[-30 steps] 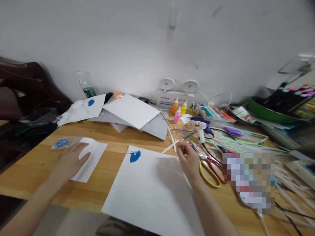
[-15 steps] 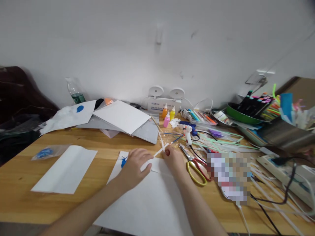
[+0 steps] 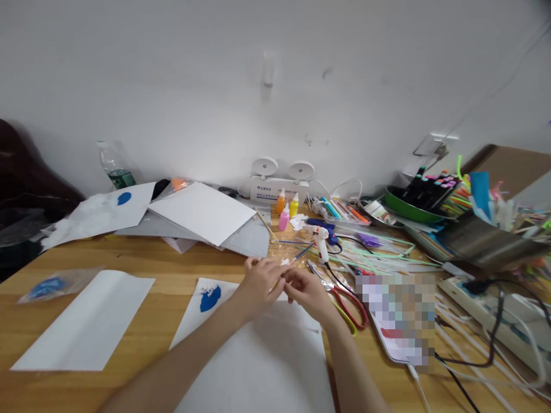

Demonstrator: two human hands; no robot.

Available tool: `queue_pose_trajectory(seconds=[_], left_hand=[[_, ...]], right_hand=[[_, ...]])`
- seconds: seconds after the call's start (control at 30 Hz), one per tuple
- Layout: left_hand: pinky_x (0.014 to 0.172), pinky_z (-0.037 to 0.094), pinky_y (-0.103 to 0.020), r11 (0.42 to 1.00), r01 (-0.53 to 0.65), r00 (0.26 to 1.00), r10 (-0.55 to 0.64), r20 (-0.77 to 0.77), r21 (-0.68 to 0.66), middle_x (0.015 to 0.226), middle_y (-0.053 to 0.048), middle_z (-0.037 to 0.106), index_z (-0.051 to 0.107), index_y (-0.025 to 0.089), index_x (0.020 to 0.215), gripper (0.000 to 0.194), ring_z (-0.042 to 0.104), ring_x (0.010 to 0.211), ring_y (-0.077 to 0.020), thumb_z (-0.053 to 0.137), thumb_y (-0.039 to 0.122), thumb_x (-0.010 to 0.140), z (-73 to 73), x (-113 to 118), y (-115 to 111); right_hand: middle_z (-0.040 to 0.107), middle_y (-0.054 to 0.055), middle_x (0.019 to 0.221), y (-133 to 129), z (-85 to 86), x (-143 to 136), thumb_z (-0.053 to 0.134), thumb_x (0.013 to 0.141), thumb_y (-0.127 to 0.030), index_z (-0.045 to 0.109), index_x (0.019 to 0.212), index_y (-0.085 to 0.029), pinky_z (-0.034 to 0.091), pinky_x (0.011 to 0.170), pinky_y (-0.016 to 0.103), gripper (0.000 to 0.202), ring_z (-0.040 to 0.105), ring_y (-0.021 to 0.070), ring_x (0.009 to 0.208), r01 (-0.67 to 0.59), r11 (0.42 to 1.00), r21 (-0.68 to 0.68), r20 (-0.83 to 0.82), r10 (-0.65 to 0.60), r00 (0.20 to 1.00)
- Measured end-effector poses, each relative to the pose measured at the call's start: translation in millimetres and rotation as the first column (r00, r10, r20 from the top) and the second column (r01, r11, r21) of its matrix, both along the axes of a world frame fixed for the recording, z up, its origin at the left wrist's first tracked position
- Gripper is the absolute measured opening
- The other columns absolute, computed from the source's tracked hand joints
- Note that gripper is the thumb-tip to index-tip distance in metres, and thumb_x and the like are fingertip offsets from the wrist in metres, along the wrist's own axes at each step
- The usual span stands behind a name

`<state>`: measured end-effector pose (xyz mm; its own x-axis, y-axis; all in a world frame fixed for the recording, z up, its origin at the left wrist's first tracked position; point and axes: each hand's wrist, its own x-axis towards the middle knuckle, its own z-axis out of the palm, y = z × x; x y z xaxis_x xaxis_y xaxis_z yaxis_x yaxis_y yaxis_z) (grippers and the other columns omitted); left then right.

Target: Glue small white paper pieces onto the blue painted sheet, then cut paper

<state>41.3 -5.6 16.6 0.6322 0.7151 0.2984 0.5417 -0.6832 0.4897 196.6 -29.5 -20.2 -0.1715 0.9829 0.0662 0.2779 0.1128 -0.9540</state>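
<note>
My left hand and my right hand meet above the upper part of a large white sheet. The fingertips of both are pinched together and touching. Just behind them a small bit of a thin white strip shows; the rest is hidden by the fingers. A blue painted patch with a white speckled edge is on the sheet's upper left corner, beside my left wrist. Scissors with red and yellow handles lie to the right of my right hand.
A folded white paper and a plastic bag with something blue lie left. Behind are a white board, paint bottles and a glue gun. A phone, cables and a power strip fill the right.
My hands have come together, and the white strip that stretched up between them is now mostly hidden. The blue patch shows more fully. The view has shifted slightly.
</note>
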Motion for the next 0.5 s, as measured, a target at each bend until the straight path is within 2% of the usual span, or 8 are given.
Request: queue_pose_trajectory(seconds=[0.07,0.17,0.27,0.4,0.5], left_hand=[[0.078,0.026,-0.039,0.996,-0.079,0.997,0.079,-0.001,-0.034,0.088,-0.001,0.064,0.060,0.024,0.090,0.021,0.050,0.088,-0.0192,0.040,0.025,0.084,0.0,0,-1],[0.072,0.025,-0.036,0.985,-0.130,0.990,0.135,0.042,-0.110,0.072,0.001,0.064,0.061,0.022,0.071,0.022,0.050,0.078,-0.0175,0.044,0.031,0.082,0.0,-3,-3],[0.073,0.026,-0.035,0.973,-0.154,0.978,0.174,0.114,-0.172,0.071,0.002,0.064,0.060,0.022,0.069,0.022,0.052,0.076,-0.0160,0.045,0.031,0.082,-0.3,-9,-4],[0.076,0.027,-0.034,0.959,-0.163,0.966,0.202,0.159,-0.230,0.077,0.003,0.065,0.060,0.023,0.076,0.016,0.054,0.079,-0.0156,0.047,0.030,0.081,-4.4,-15,-8],[0.078,0.027,-0.035,0.958,-0.156,0.963,0.202,0.181,-0.243,0.080,0.003,0.066,0.060,0.023,0.079,0.013,0.056,0.079,-0.0160,0.049,0.030,0.080,-8.9,-17,-8]], right_hand=[[0.048,-0.006,0.052,-1,3.4,1,0.053,0.077,-0.034,0.052,0.074,-0.017,0.038,0.043,0.018,0.018,0.051,0.0081,0.044,0.001,1.000,-0.020,-0.059,-0.002,0.998],[0.052,-0.004,0.057,-1,5.0,1,0.054,0.076,-0.035,0.055,0.078,-0.017,0.038,0.043,0.019,0.018,0.051,0.0079,0.046,0.032,0.999,-0.020,-0.098,-0.034,0.995],[0.052,-0.003,0.058,-2,4.3,-2,0.056,0.076,-0.035,0.056,0.082,-0.017,0.037,0.042,0.019,0.020,0.051,0.0083,0.047,0.063,0.998,-0.027,-0.141,-0.066,0.988],[0.052,-0.002,0.058,-3,4.3,-10,0.056,0.075,-0.036,0.057,0.074,-0.017,0.040,0.043,0.020,0.020,0.049,0.0085,0.047,0.052,0.997,-0.056,-0.181,-0.061,0.982],[0.052,-0.001,0.059,-5,4.9,-14,0.057,0.075,-0.035,0.058,0.073,-0.016,0.040,0.045,0.021,0.019,0.048,0.0087,0.048,0.045,0.998,-0.053,-0.151,-0.053,0.987]])
